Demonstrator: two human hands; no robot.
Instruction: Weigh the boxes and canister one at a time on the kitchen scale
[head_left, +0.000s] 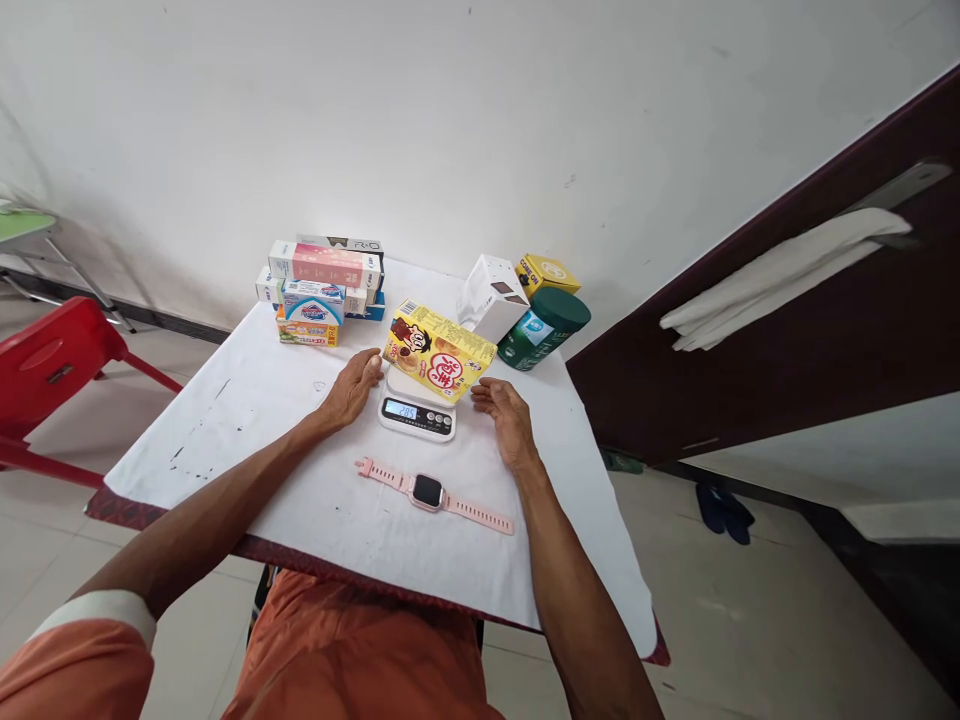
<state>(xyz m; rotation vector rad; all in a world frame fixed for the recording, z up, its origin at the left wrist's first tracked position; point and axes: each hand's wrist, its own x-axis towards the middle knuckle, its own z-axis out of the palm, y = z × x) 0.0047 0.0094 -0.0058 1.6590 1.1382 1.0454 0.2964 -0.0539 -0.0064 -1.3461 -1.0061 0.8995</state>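
A yellow snack box [441,350] with cartoon print lies on the white digital kitchen scale [416,425]. The scale's lit display appears to show the digits 285. Beside the box's left end is my left hand [352,388], open, its fingertips close to the cardboard. My right hand [510,415] rests open off the right end, fingers loosely extended and slightly apart from the box. Whether the left fingertips touch the box, I cannot tell. Closer to me, a pink-strapped smartwatch [428,492] lies flat on the white tablecloth [300,510].
Several stacked cartons [322,268] stand at the back left. A white box [491,298], a green canister [541,330] and a yellow box [551,272] stand at the back right. A red chair [60,370] is left of the table; a wall rises behind it.
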